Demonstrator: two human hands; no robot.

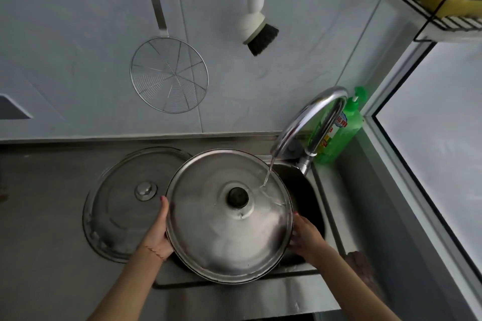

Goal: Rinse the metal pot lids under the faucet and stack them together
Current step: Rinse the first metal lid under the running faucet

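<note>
The left hand (158,236) clasps the rim of the large round steel lid with the black knob (229,216) at about nine o'clock, thumb lying up along the edge. The right hand (305,237) holds the opposite rim near four o'clock, its fingers curled under and partly hidden. Between the two grips the lid hangs dome-up over the dark steel sink (310,195).

A thin stream from the curved chrome faucet (313,120) strikes the dome at about two o'clock of the knob and spreads outward.

At nine o'clock of the held lid, partly beneath its edge, a second, flatter metal lid with a steel knob (117,206) lies on the steel worktop (39,216).

The likely trouble: wet rims are slick, so tilting to drain could let the lid slide from either grip and clatter into the basin or onto the resting lid. Water sheeting off the dome may also spill onto the worktop.
</note>
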